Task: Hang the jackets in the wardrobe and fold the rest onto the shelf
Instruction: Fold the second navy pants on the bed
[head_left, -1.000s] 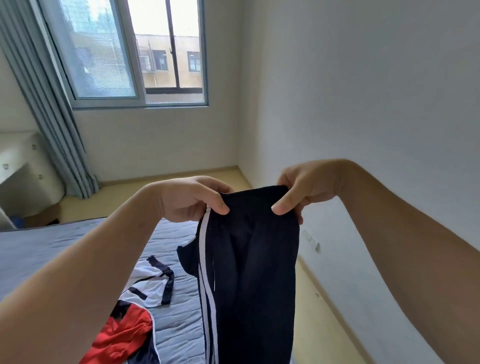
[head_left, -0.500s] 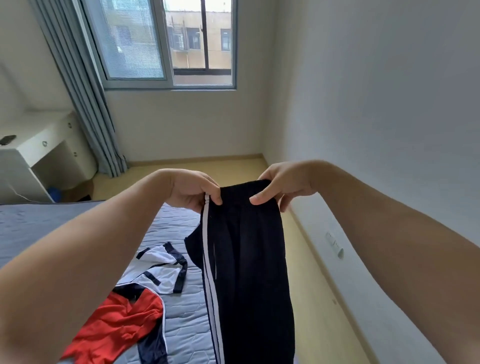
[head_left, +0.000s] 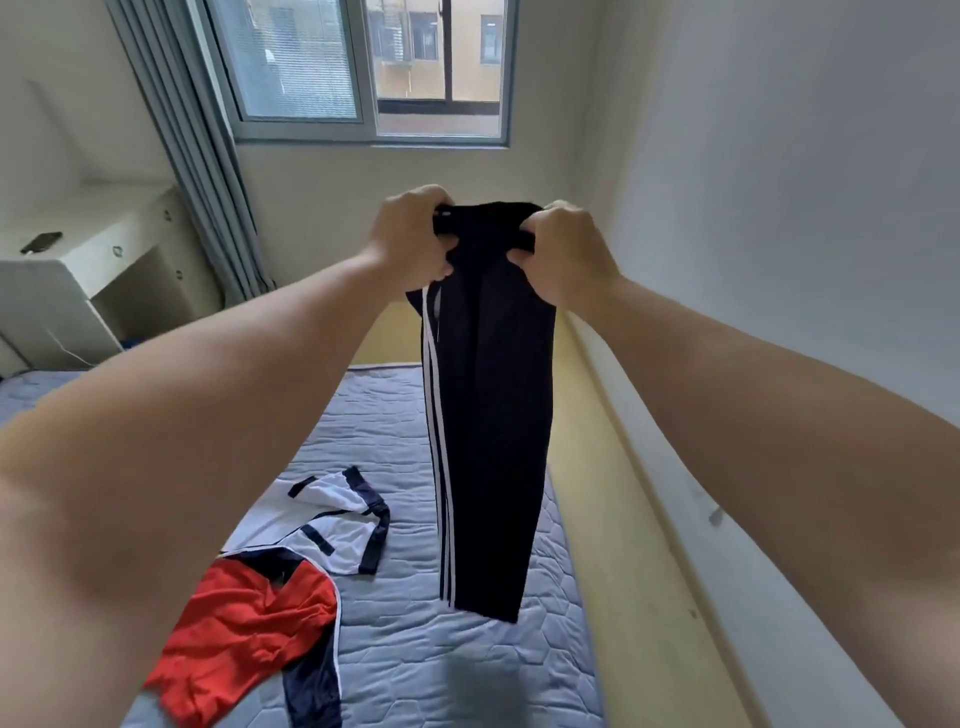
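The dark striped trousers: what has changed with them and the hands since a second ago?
The left hand and right hand rose and drew closer, changing from a fingertip pinch to a bunched grip on the trousers at the waistband. Both still hold them; the red garment and white garment still lie on the mattress.

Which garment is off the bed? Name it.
The navy striped trousers, held by left hand and right hand; white garment and red garment lie on the mattress.

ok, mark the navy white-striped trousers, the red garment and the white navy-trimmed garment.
navy white-striped trousers (head_left: 493, 415): head view, mid-leg fabric.
red garment (head_left: 249, 623): head view, its centre.
white navy-trimmed garment (head_left: 332, 493): head view, white panel.
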